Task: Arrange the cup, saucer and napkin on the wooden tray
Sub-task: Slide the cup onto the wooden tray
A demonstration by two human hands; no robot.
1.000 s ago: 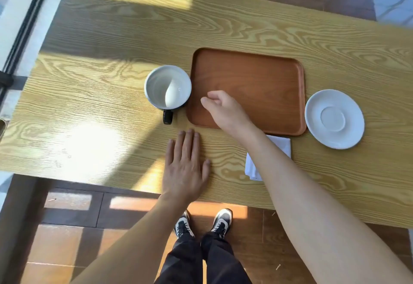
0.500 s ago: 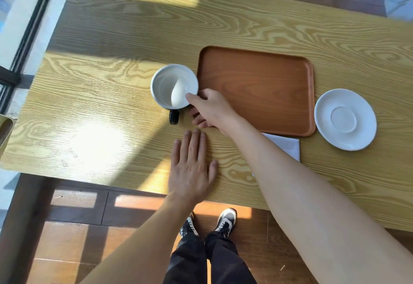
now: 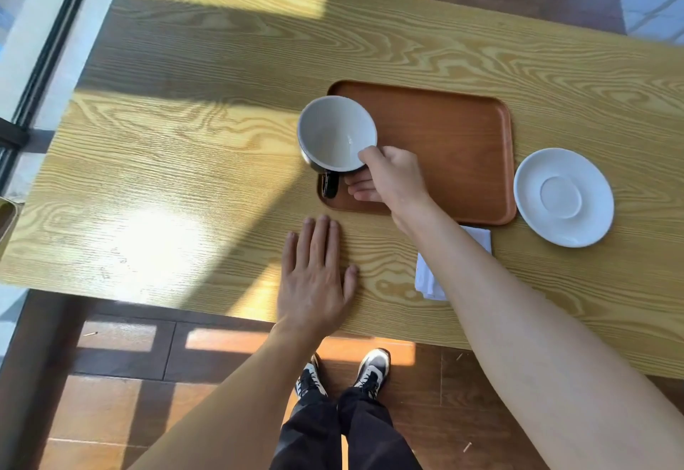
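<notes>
Cup held over the tray's left end, saucer well off to the right.

The cup [image 3: 336, 133], white inside and dark outside, hangs over the left end of the wooden tray [image 3: 451, 144], its handle pointing near; whether it touches the tray I cannot tell. The right hand [image 3: 390, 177] pinches its near-right rim, thumb on top, fingers underneath. The saucer [image 3: 563, 196] lies right of the tray, so that hand is nearer. The napkin [image 3: 429, 277] lies near, under the forearm. The left hand [image 3: 316, 277] rests flat and empty on the table [image 3: 185, 173].
</notes>
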